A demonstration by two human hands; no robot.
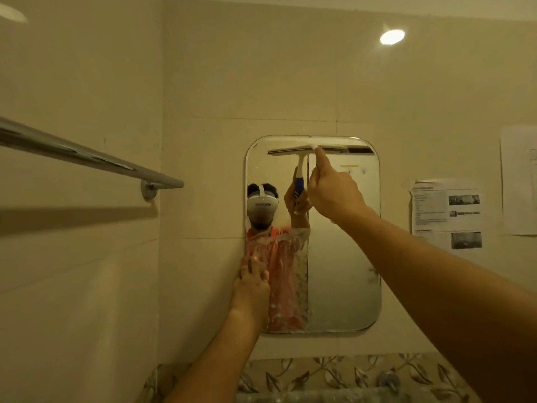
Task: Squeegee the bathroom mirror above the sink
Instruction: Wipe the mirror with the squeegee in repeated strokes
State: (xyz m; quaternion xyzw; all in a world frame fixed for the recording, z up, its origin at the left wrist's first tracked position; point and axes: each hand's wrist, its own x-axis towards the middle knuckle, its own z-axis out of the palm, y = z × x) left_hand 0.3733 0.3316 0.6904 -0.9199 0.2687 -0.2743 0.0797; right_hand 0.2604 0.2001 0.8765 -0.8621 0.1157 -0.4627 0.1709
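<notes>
A rounded rectangular mirror [343, 271] hangs on the tiled wall. Its left strip is covered in soapy foam; the right part looks wiped. My right hand [334, 193] grips the handle of a white squeegee [328, 141], index finger stretched up along it. The squeegee's blade lies flat against the mirror's top edge, right of centre. My left hand [251, 279] rests against the mirror's lower left edge, fingers on the glass. The reflection shows a person in a headset and the squeegee's blue-and-white handle.
A metal towel bar [87, 155] juts from the left wall at head height. Printed paper sheets [447, 212] are stuck to the wall right of the mirror. A leaf-patterned tile band [334, 370] runs below, with part of a tap [388, 379] showing.
</notes>
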